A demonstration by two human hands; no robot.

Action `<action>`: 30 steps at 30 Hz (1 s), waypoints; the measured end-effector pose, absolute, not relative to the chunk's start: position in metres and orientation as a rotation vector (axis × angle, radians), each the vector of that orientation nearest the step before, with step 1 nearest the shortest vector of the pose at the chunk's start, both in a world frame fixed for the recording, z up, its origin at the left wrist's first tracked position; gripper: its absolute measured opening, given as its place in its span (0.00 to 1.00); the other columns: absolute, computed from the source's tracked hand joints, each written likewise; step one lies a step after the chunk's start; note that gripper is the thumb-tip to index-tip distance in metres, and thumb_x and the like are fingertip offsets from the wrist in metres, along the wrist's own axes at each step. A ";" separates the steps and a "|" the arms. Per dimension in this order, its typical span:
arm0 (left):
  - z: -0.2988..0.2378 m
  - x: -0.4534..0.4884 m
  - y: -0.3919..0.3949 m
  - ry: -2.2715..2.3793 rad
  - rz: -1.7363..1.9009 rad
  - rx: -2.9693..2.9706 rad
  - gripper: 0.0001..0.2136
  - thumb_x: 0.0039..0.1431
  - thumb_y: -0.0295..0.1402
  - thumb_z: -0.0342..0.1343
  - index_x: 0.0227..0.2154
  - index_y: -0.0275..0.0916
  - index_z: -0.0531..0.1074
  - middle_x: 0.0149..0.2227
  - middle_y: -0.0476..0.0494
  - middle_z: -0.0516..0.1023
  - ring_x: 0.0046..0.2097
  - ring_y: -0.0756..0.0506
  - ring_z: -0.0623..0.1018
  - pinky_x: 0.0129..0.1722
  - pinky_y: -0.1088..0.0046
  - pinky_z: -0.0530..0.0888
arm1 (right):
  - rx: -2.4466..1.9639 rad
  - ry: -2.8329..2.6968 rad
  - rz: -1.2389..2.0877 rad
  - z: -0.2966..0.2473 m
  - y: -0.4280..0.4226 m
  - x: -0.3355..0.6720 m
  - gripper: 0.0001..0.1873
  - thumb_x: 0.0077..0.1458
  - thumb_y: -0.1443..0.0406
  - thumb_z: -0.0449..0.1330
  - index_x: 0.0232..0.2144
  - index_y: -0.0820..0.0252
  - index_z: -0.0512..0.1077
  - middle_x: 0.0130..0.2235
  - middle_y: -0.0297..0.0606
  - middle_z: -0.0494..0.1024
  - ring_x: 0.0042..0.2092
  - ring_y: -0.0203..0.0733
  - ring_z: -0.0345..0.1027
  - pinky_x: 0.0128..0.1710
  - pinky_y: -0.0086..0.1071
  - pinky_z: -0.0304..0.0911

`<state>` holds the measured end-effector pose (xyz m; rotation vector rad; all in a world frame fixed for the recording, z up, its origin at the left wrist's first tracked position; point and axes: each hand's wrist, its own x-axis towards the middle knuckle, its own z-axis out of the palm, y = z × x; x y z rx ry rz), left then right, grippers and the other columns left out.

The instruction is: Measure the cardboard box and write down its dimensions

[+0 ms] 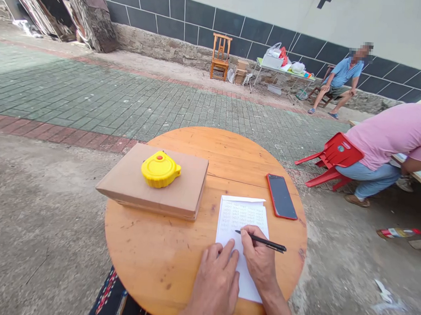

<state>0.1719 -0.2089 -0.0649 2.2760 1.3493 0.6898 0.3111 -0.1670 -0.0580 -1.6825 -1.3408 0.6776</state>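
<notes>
A white sheet of paper [240,220] with rows of small writing lies on a round wooden table [149,253]. My right hand [259,261] is closed round a black pen [262,241], its tip touching the sheet near the middle. Just left of it, my left hand [216,282] rests flat on the paper's lower left edge, fingers stretched out. A phone with a red case [281,196] lies face up to the right of the sheet. On the left, a yellow tape measure [160,169] sits on a flat cardboard box [152,187].
A person in a pink shirt [388,138] sits on a red plastic chair [332,159] at the right, by another table. Far back, a seated person in blue [341,77], a folding table with bags [284,67] and a wooden chair [220,57] stand by the wall.
</notes>
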 end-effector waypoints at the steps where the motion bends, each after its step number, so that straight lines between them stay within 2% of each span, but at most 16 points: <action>1: -0.065 0.172 -0.208 1.348 0.687 2.277 0.18 0.59 0.26 0.50 0.52 0.40 0.68 0.60 0.46 0.68 0.50 0.39 0.67 0.49 0.57 0.70 | -1.683 -1.345 0.673 -0.058 -0.167 0.311 0.13 0.59 0.57 0.53 0.28 0.57 0.69 0.21 0.28 0.64 0.21 0.34 0.55 0.22 0.28 0.56; 8: -0.066 0.172 -0.208 1.343 0.684 2.270 0.18 0.59 0.25 0.49 0.53 0.40 0.67 0.60 0.46 0.67 0.49 0.39 0.66 0.48 0.56 0.70 | -1.687 -1.367 0.648 -0.055 -0.166 0.311 0.13 0.58 0.57 0.53 0.27 0.57 0.69 0.21 0.29 0.67 0.22 0.35 0.58 0.23 0.29 0.58; 13: -0.066 0.173 -0.209 1.343 0.680 2.253 0.18 0.59 0.26 0.49 0.53 0.40 0.67 0.61 0.47 0.67 0.49 0.39 0.66 0.48 0.56 0.70 | -1.675 -1.379 0.645 -0.056 -0.165 0.310 0.12 0.59 0.58 0.53 0.28 0.58 0.70 0.24 0.31 0.71 0.26 0.37 0.64 0.28 0.29 0.62; 30: -0.064 0.172 -0.208 1.342 0.688 2.246 0.18 0.59 0.25 0.49 0.52 0.39 0.69 0.60 0.44 0.68 0.48 0.39 0.67 0.48 0.57 0.70 | -1.661 -1.410 0.607 -0.056 -0.168 0.311 0.12 0.59 0.59 0.53 0.27 0.57 0.70 0.23 0.30 0.71 0.25 0.36 0.64 0.27 0.28 0.62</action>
